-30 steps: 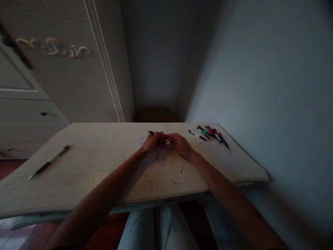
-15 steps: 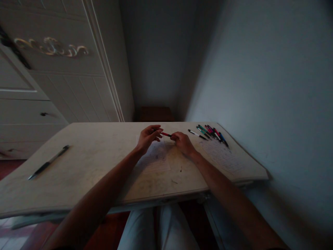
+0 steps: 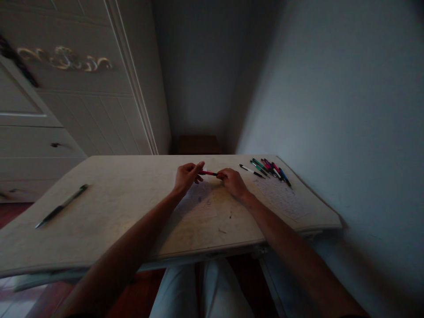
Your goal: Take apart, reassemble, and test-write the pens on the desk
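A red and black pen [image 3: 209, 173] is held level above the table between my two hands. My left hand [image 3: 188, 176] is closed around its left end, thumb raised along the top. At the other end, the fingers of my right hand [image 3: 231, 180] pinch the pen's dark part. Beneath the hands lies a sheet of paper [image 3: 195, 205] with faint marks, partly covered by my left hand and forearm. Both pen tips are hidden in the fingers.
Several pens [image 3: 270, 169] lie grouped at the table's right rear, with a white and black pen [image 3: 251, 171] beside them. A written sheet [image 3: 285, 198] lies in front. Another pen [image 3: 62, 205] rests far left on the table [image 3: 132, 176]. A wall [image 3: 347, 110] borders the right side.
My left hand has closed on the pen's left end, its fingers drawn in and thumb lifted. The pen now sits more level. My right hand has barely moved.
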{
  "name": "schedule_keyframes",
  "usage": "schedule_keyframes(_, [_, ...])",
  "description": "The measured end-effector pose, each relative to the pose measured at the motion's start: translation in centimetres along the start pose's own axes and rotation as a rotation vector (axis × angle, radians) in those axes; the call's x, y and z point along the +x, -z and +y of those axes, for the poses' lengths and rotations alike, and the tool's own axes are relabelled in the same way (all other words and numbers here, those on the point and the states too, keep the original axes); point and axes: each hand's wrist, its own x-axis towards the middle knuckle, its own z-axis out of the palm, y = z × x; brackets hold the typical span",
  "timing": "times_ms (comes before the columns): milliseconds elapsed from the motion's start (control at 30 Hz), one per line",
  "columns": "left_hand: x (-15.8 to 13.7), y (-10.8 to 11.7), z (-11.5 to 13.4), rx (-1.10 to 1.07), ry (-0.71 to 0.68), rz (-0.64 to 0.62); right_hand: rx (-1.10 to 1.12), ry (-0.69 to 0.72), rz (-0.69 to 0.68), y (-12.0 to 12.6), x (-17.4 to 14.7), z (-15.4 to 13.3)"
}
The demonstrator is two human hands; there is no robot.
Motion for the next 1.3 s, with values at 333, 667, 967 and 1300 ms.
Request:
schedule_keyframes(333, [0.1,-0.4,-0.1,-0.125,-0.067,-0.064,0.091,0.003,0.067,-0.1,0.0,0.4])
schedule_keyframes(667, [0.1,-0.2,0.2,-0.123,-0.053,-0.040,0.220,0.071,0.005,-0.1,-0.4,-0.1])
schedule_keyframes(967, [-0.4,-0.5,0.2,-0.034,-0.078,-0.103,0.025,0.046,-0.002,0.6,-0.3,-0.7])
schedule_keyframes(1300, [-0.7,0.0,0.1,0.165,-0.062,-0.038,0.014,0.010,0.028,-0.2,-0.3,-1.0])
